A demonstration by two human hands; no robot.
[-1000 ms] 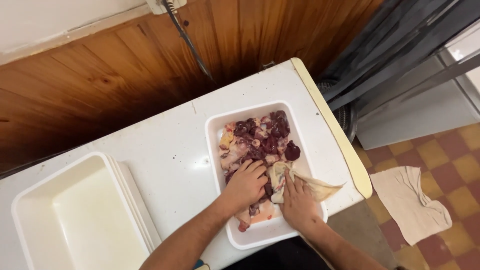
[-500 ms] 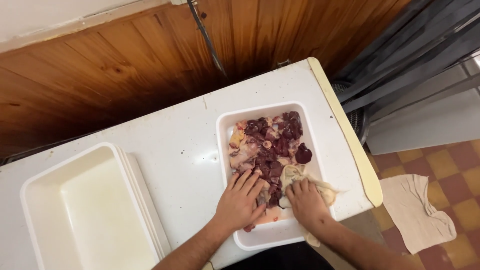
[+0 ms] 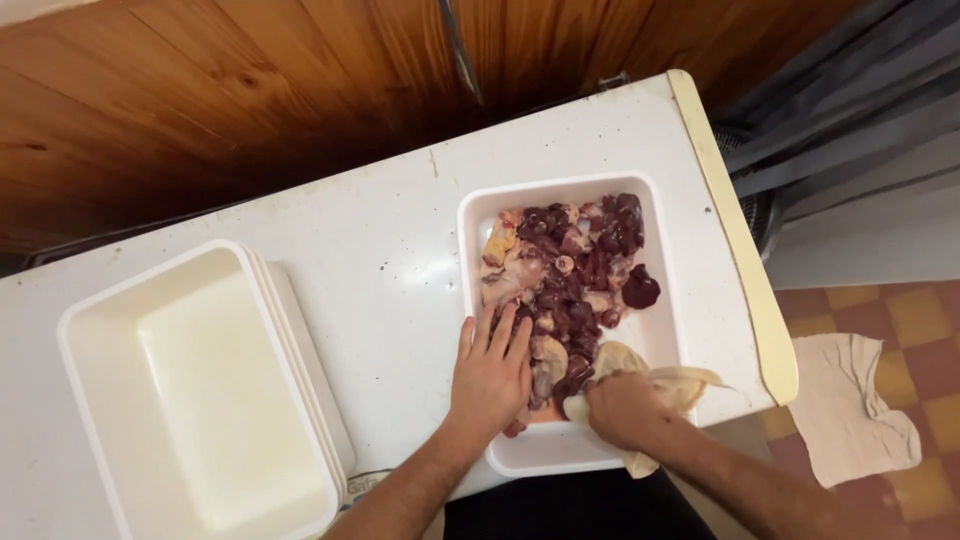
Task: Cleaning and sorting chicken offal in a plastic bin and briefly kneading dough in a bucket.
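A white rectangular tray (image 3: 660, 330) on the white table holds a heap of dark red and pale meat pieces (image 3: 575, 270). My left hand (image 3: 492, 375) lies flat with fingers spread over the tray's left rim, its fingertips touching the meat. My right hand (image 3: 622, 408) is closed on a pale yellowish cloth (image 3: 680, 382) at the tray's near right corner, pressing it against the meat and the tray floor.
A stack of empty white tubs (image 3: 200, 390) stands on the left of the white table (image 3: 380, 260). Wooden wall panels rise behind. A cream strip (image 3: 735, 240) edges the table's right side. Another cloth (image 3: 850, 410) lies on the checkered floor at right.
The view has shifted so the tray sits further right. My right hand has gathered the cloth in closer to the meat; my left hand stays flat on the tray's left edge.
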